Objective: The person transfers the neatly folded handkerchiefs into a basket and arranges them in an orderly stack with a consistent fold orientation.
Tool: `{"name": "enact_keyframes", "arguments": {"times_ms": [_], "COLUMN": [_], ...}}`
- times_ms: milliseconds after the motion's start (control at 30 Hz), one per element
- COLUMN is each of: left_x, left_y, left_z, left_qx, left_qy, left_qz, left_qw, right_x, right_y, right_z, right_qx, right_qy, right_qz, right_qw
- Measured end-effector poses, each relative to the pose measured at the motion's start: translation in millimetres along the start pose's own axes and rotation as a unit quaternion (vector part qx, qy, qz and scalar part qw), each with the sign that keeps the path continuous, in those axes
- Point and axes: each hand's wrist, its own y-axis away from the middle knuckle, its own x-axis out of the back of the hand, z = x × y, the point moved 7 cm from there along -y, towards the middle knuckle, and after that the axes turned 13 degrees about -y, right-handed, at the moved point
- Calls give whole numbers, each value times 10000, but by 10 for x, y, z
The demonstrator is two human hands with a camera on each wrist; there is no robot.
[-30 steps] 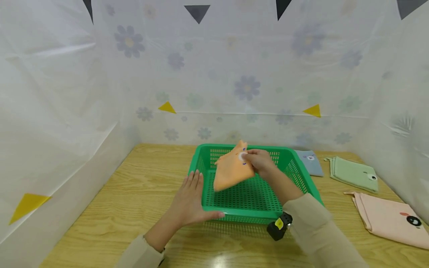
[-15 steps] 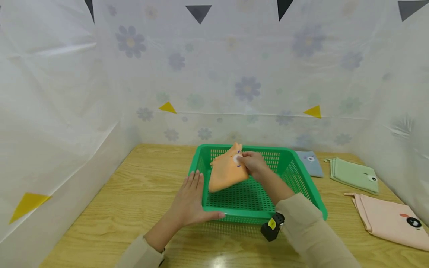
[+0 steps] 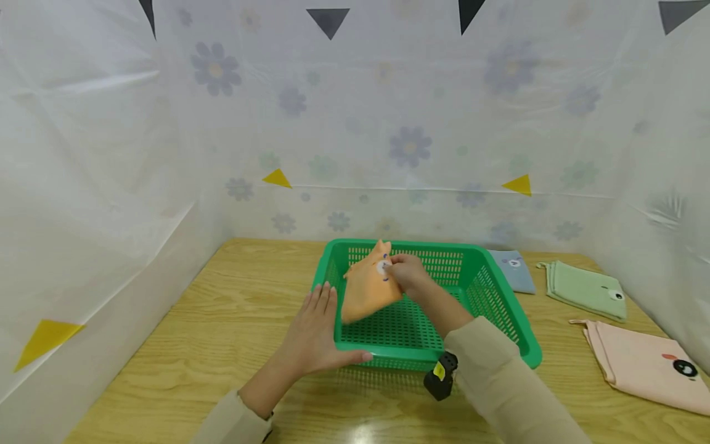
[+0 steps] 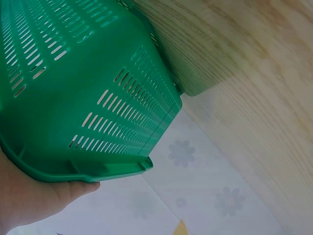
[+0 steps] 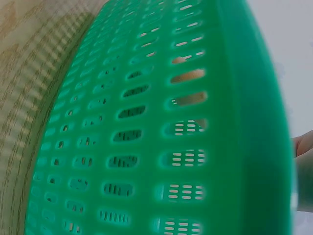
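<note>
Head view, pinching orange animal-face towel (image 3: 366, 291) in right hand (image 3: 410, 273) over green slotted basket (image 3: 491, 295), resting straight-fingered left hand (image 3: 312, 338) on rim (image 3: 407, 354).

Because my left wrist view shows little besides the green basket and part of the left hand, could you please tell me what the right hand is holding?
Observer: The right hand is pinching an orange cloth.

Operator: Thank you; would you kindly say whether other cloths are nearby?

Observer: Yes, three lie to the right of the basket: a blue cloth, a green cloth and a pink cloth.

Operator: Does the orange one carry any marking, please?

Observer: Yes, a round white patch shows beside the pinching fingers.
</note>
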Motion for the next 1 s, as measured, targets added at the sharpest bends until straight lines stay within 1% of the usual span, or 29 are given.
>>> {"name": "enact_keyframes", "arguments": {"times_ms": [233,500,667,833,933,1000], "left_x": [3,-4,-9,-3,-3,-9], "left_y": [-1,-9,-11,-15,-16,-16], "left_z": [7,6,2,3,2,-1], "left_qx": [-22,-31,-33,-38,-34,-25], "left_qy": [-81,-58,-86,-72,-84,-86], "left_qz": [59,14,-3,24,21,-10], "left_qw": [9999,10000,10000,10000,10000,10000], "right_x": [-51,-112,-115,-122,-123,-118], "right_y": [1,-16,-19,-29,-45,-40], "right_z": [22,80,126,160,195,212], "right_qx": [55,155,54,57,-35,-166], "right_qy": [134,547,627,749,826,986], "right_qz": [11,-132,-105,-100,-99,-106], "right_qw": [9999,9983,9980,9971,9965,9949]}}
